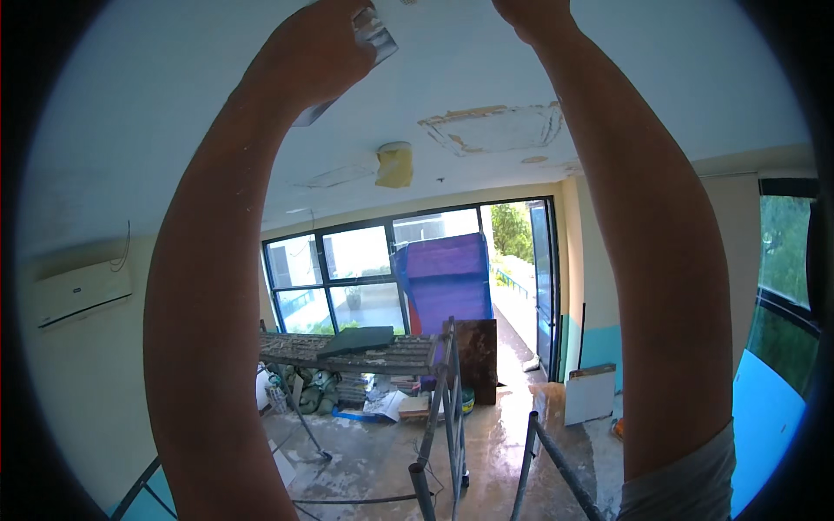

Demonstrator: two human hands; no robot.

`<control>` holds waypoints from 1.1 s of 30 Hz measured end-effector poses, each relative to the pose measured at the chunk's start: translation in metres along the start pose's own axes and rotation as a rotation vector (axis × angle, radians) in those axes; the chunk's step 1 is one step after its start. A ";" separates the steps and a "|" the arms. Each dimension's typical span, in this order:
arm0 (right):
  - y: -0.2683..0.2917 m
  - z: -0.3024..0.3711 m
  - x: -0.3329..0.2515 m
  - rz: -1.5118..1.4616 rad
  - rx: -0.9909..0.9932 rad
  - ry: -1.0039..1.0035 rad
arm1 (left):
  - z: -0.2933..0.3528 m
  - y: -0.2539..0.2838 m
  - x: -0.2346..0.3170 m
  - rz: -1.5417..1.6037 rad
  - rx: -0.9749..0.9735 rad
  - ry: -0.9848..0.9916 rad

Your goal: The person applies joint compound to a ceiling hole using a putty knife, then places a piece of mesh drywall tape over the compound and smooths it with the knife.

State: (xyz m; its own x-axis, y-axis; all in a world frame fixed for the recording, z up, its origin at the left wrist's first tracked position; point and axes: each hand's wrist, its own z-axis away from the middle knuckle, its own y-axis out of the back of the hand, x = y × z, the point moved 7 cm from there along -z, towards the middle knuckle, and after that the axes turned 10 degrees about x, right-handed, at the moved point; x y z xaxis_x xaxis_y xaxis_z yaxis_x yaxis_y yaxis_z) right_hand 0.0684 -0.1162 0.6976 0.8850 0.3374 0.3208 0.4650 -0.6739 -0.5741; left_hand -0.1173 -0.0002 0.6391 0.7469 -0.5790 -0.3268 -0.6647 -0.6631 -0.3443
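Both my arms are raised toward the white ceiling (452, 65). My left hand (326, 43) is closed around a flat, silvery metal putty blade (379, 36) with whitish smears; parts of it stick out on both sides of the fist. At the upper edge, only the wrist and lower part of my right hand (532, 16) show; its fingers are out of the picture. Beyond the hands, the ceiling has a rough rectangular patch (495, 130) with brownish edges. A round ceiling fixture covered in yellow (394, 167) hangs left of that patch.
Below stands a scaffold with a slatted platform (291, 349), a dark green board (358, 340) on top. Metal rails (565, 464) rise close in front. Bags and papers (382, 402) lie under the platform. A purple-blue panel (447, 282) leans by the windows, beside an open door (543, 286).
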 end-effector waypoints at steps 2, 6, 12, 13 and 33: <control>0.004 0.004 0.000 0.005 -0.006 0.024 | 0.005 -0.003 0.000 0.048 -0.093 0.077; 0.002 0.013 0.022 -0.250 -0.096 -0.194 | 0.014 -0.006 0.004 0.169 -0.118 0.203; 0.000 0.127 0.033 -0.642 -0.289 -0.781 | 0.062 -0.004 0.007 0.269 -0.115 0.126; 0.007 0.161 0.038 -0.609 -0.401 -0.894 | 0.082 -0.011 0.015 0.387 -0.175 0.190; 0.237 0.639 -0.075 -0.631 -0.326 -1.884 | 0.570 0.026 0.137 1.004 -1.309 1.439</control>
State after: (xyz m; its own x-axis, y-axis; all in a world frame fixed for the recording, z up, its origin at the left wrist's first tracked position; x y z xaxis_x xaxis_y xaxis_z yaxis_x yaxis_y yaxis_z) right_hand 0.1268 0.1187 0.0567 -0.3569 0.5164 -0.7784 0.8304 -0.2062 -0.5176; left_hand -0.0425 0.1735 0.0836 0.1698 -0.2874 0.9426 -0.8110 0.5027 0.2993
